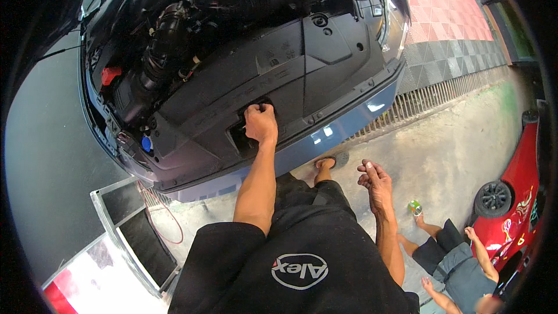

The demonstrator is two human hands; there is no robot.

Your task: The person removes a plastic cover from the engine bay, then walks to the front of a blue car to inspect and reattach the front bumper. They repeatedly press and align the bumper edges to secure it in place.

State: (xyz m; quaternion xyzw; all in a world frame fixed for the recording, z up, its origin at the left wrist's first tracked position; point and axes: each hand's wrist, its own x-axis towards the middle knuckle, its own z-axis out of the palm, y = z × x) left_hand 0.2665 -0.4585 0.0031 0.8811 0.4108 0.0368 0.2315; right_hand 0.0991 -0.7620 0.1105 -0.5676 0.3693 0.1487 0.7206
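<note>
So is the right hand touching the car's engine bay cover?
No, the right hand hangs in the air clear of the car, while the left hand reaches into the black engine bay cover.

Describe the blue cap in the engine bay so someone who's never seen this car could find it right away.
Start at the open engine bay and its wide black plastic cover, where the left hand grips a slot. Follow the cover's front edge to the person's left, to the bay's corner. There sits the small round blue cap, the only blue part; the red cap lies farther back.
</note>
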